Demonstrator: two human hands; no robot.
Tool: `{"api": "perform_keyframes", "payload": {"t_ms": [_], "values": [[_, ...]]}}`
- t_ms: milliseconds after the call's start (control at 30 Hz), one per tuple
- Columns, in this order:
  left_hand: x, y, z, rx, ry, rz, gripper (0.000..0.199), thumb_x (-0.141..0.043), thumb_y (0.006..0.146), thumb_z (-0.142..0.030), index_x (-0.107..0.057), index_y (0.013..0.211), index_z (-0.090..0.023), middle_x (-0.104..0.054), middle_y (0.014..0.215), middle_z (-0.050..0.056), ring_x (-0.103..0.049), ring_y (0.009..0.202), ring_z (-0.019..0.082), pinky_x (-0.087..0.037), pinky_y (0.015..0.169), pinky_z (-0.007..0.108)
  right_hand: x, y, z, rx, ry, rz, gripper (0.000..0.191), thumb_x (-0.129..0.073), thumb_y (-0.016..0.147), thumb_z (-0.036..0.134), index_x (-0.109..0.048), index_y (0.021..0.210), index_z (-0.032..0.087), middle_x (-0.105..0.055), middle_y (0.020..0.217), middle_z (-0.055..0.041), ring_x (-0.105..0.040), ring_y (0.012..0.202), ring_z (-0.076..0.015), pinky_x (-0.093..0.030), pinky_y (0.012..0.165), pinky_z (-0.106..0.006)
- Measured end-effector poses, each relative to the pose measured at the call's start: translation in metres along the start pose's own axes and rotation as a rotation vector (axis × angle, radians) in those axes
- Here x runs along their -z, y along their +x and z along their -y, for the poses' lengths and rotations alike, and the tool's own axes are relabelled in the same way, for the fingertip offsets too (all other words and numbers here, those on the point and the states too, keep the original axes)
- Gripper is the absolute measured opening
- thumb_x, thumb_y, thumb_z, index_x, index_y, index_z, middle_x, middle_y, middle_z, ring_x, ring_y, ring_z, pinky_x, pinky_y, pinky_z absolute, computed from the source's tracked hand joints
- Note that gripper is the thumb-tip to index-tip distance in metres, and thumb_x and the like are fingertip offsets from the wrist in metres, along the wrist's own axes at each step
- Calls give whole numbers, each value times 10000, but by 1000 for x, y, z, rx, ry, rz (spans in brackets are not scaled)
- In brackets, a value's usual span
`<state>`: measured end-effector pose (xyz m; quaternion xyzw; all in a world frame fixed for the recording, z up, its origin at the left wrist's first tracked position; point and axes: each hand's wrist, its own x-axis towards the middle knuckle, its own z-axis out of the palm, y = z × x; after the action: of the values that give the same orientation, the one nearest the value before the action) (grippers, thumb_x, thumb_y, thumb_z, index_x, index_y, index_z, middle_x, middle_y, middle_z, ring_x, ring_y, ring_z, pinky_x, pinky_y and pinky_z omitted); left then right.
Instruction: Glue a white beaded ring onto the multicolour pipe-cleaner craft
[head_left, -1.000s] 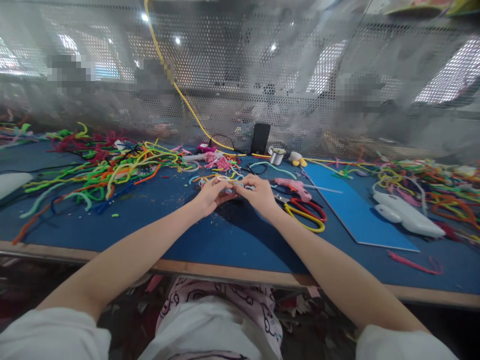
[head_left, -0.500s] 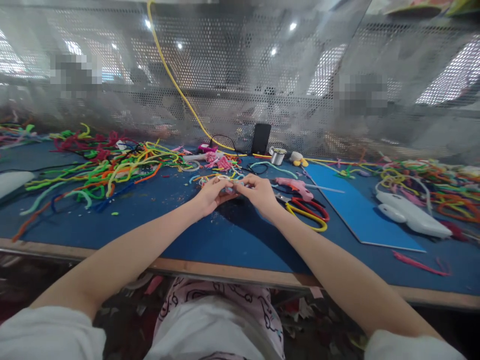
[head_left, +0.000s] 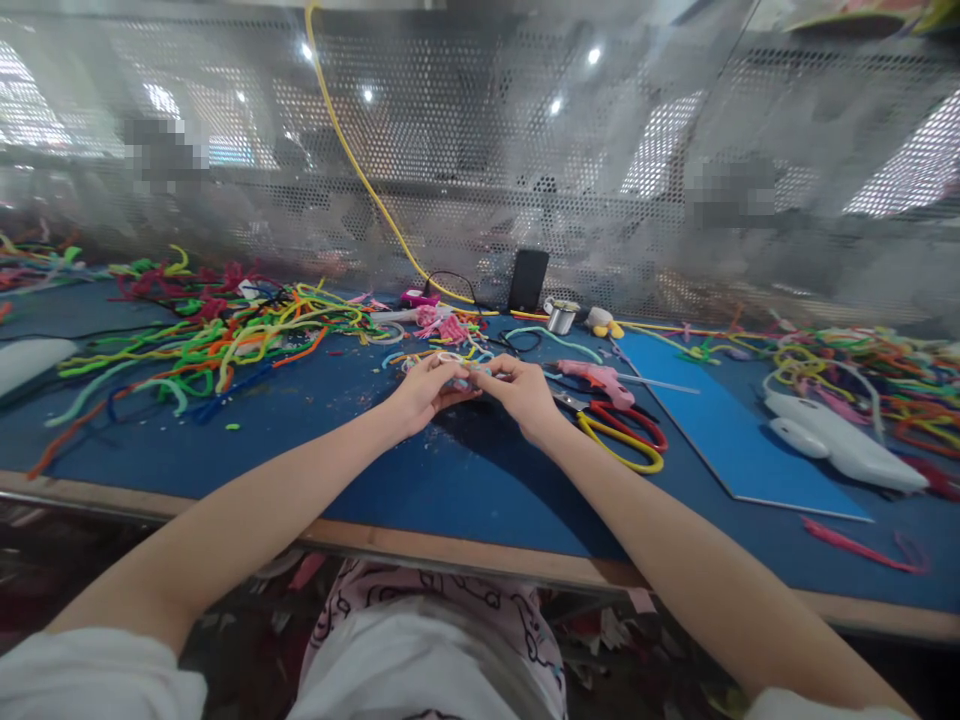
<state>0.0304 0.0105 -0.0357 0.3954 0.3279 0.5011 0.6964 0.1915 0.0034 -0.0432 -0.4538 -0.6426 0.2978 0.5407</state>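
Note:
My left hand (head_left: 426, 392) and my right hand (head_left: 519, 394) meet over the middle of the blue table, both with fingers closed in a pinch. Between the fingertips is a small light-blue fuzzy piece (head_left: 466, 378), mostly covered by my fingers; its exact kind does not show. Just behind my hands lie several short curled pipe cleaners (head_left: 401, 358) in blue, orange and white. To the right of my right hand is a pink glue gun (head_left: 598, 380), and closer to me rest scissors (head_left: 626, 437) with red and yellow handles.
A tangle of coloured pipe cleaners (head_left: 199, 350) spreads on the left, another heap (head_left: 832, 365) at the right. A blue board (head_left: 720, 430) lies on the table, a white device (head_left: 844, 440) beside it. A dark phone (head_left: 529, 280) and a wire spool (head_left: 561, 317) stand by the perforated metal screen (head_left: 465, 170).
The view has shifted slightly, so the table items sit a little lower and further right. My hands stay together at the same place, with only small finger movement.

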Motion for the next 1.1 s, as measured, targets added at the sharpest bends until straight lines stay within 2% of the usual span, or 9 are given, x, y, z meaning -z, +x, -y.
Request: {"api": "perform_keyframes", "payload": {"t_ms": [167,367,633,1100], "values": [[0,-1,0,-12,6,-2,158,-636,683,-29,-555,726,-158,-670,700,-23,-632,614,82,-639,822,344,0,-2,4,-47,31,16,271,-783,682,449,-720,701,186,-714,742,-28,-615,698,-172,-467,686,-320],[0,-2,0,-9,9,14,154,-644,690,-34,-559,739,-153,-657,699,-28,-626,608,77,-635,829,344,3,-3,8,-40,31,16,237,-787,677,412,-716,651,188,-692,755,-23,-596,731,-167,-441,717,-317],[-1,-1,-1,1,10,22,192,-655,678,-45,-537,764,-169,-679,724,-20,-659,634,101,-633,774,324,2,-6,17,-70,68,13,221,-777,671,389,-692,652,186,-669,731,-10,-564,683,-147,-420,656,-292],[1,2,1,26,-6,39,174,-670,666,-53,-541,711,-161,-678,687,-26,-643,614,87,-635,753,299,2,-4,11,-92,79,20,198,-779,669,365,-691,653,188,-654,728,-1,-548,665,-134,-419,649,-290]]}}
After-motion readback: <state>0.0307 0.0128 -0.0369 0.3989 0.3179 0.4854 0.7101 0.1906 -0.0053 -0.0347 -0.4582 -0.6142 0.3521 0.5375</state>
